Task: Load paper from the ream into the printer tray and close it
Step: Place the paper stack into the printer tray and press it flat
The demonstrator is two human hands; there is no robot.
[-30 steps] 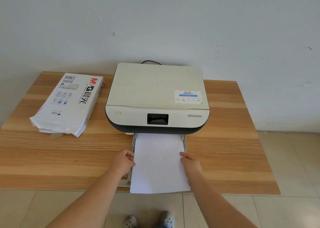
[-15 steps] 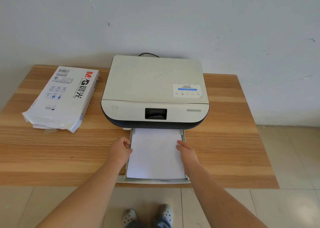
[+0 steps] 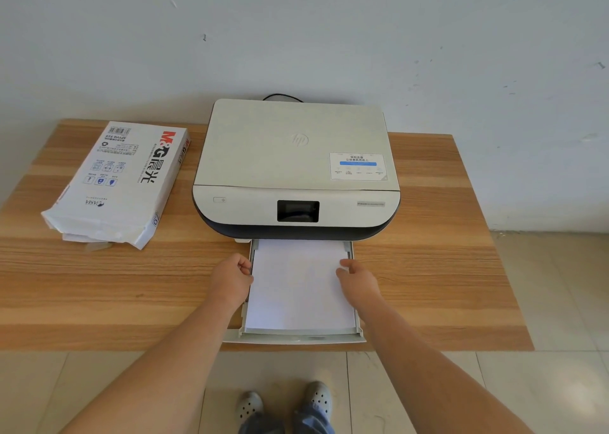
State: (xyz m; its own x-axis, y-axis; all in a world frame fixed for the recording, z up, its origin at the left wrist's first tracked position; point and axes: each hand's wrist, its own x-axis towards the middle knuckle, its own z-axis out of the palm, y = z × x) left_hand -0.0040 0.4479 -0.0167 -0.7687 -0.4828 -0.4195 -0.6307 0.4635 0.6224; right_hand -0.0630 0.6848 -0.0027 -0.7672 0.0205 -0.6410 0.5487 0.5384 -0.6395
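Note:
A white and dark printer (image 3: pixel 296 157) stands at the back middle of the wooden table (image 3: pixel 99 285). Its paper tray (image 3: pixel 296 337) is pulled out toward me, up to the table's front edge. A white paper stack (image 3: pixel 296 288) lies flat inside the tray, its far end under the printer. My left hand (image 3: pixel 230 278) is curled at the stack's left edge by the tray wall. My right hand (image 3: pixel 359 282) pinches the stack's right edge, fingers on top. The opened ream (image 3: pixel 115 183) lies to the left of the printer.
A black cable (image 3: pixel 280 97) runs behind the printer to the white wall. The ream's torn end faces me. Tiled floor and my grey shoes (image 3: pixel 316 400) show below the table's front edge.
The paper stack slid forward into the tray and no longer hangs over its front lip. Both hands moved with it toward the printer.

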